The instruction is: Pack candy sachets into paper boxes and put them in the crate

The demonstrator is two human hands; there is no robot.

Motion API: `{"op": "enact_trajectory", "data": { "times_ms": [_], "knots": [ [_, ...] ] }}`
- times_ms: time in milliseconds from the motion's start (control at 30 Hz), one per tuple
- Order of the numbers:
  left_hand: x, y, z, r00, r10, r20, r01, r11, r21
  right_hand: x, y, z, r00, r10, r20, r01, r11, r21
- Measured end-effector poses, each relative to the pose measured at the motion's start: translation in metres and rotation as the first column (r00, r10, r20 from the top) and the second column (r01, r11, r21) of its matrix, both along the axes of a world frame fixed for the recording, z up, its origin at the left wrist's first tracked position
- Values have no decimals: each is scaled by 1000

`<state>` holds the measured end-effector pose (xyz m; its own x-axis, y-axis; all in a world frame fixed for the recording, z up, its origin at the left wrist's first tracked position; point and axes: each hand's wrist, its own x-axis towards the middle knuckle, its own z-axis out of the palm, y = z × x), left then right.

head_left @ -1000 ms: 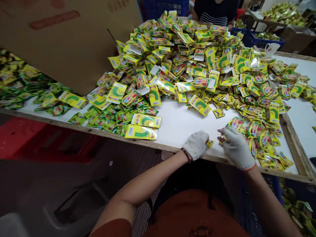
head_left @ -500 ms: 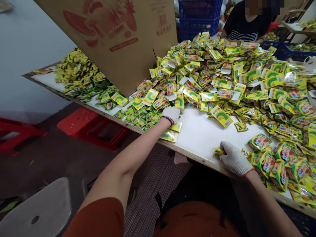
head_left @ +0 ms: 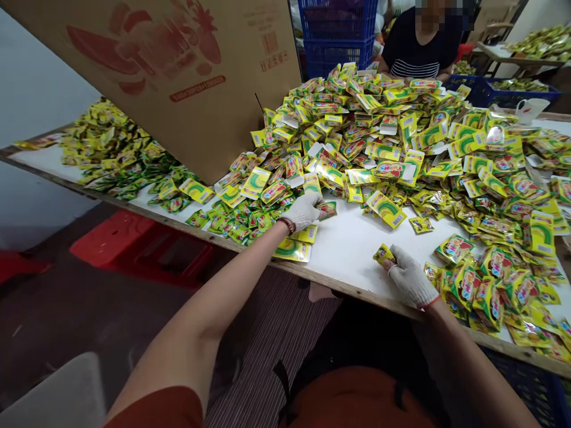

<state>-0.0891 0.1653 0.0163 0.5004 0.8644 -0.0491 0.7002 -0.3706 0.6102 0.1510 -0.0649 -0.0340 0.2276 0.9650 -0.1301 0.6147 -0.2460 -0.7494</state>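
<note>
My left hand, in a white glove with fingertips showing, pinches a small green-and-red packet just above the white tabletop. Under and beside this wrist lie flat yellow boxes and a spread of small green packets. My right hand, gloved the same way, grips a small yellow packet between thumb and fingers near the table's front edge. Right of it sits a pile of puffed yellow-green packets.
A large heap of yellow boxes covers the far side of the table. A big cardboard carton stands at left, before more packets. Blue crates and a seated person are behind; a red stool is below.
My left hand has lifted off the green packets and shifted right relative to the table, with a packet now showing in its fingers. My right hand has raised its yellow packet slightly. The view has turned right.
</note>
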Motion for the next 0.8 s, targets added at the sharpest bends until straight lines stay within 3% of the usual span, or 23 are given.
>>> {"op": "enact_trajectory", "data": {
  "times_ms": [133,200,300,367,433,600,700,800],
  "knots": [
    [32,-55,-8,971,-103,218,137,980,-146,-5,4,13,968,161,-191,-128,976,175],
    [45,-82,-13,929,-111,352,212,941,-264,-6,7,19,936,227,-270,-169,960,221],
    [56,-113,-19,835,17,549,297,827,-478,-4,12,22,928,211,-307,-191,977,92],
    [59,-124,-19,807,111,579,309,757,-576,-2,13,22,938,162,-307,-179,983,-29],
    [60,-130,-19,799,175,576,295,720,-628,-1,13,21,941,107,-320,-147,983,-106],
    [65,-139,-23,733,303,609,231,732,-641,-7,14,21,932,-86,-352,13,979,-205],
    [69,-144,-27,745,281,605,194,776,-600,-10,16,18,893,-183,-410,105,973,-204],
    [73,-148,-29,757,249,604,153,831,-534,-7,17,12,880,-169,-445,119,983,-139]
  ]
}}
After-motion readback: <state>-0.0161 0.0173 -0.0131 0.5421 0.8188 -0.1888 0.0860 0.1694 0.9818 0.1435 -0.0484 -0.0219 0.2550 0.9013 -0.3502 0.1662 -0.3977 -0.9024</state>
